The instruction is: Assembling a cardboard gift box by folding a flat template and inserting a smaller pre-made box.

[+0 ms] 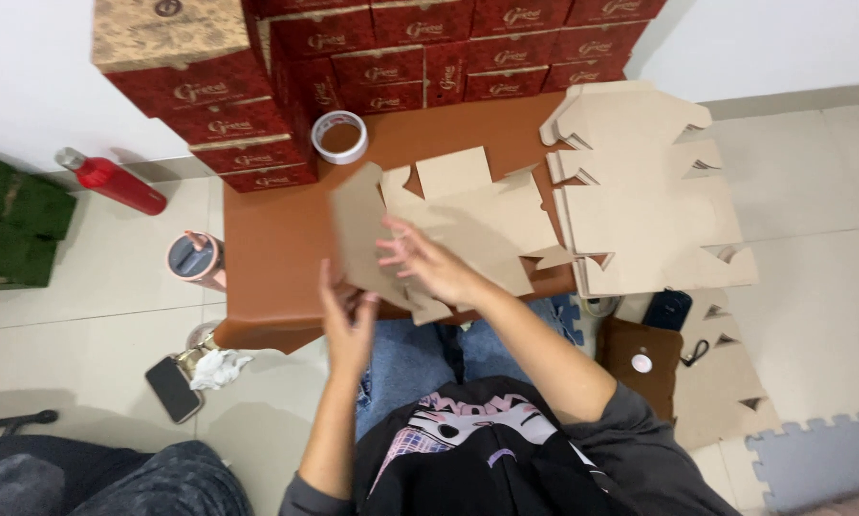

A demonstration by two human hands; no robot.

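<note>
A flat die-cut cardboard box blank (467, 215) lies on the low brown table (276, 248) in front of me. My left hand (348, 320) grips the blank's raised left flap at the table's near edge. Spread over the blank's near part, my right hand (424, 263) presses its fingers down on the cardboard. A stack of the same flat blanks (640, 191) rests on the table's right side, overhanging its edge.
Red and gold boxes (391, 48) are stacked at the table's back, with a tape roll (339, 137) beside them. On the floor: a red bottle (112, 180), a pink tumbler (195, 258), a phone (173, 388), crumpled paper, a brown bag (640, 358), more blanks (726, 377).
</note>
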